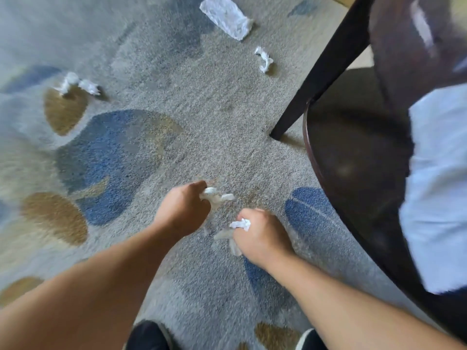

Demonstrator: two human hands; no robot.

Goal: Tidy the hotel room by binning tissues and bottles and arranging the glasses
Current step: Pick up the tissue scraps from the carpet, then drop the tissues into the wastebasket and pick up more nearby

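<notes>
Low over the patterned carpet, my left hand grips a crumpled white tissue that pokes out past the fingers. My right hand holds another white tissue wad in its curled fingers, with a blurred pale strip hanging below it. More tissues lie loose on the floor: a twisted pair at the far left, a small twist near the table leg, and a flat sheet at the top. No bottles or glasses show.
A dark round table fills the right side, its black leg slanting down to the carpet. A white cloth or paper lies on the table's right part. My dark shoes stand at the bottom edge.
</notes>
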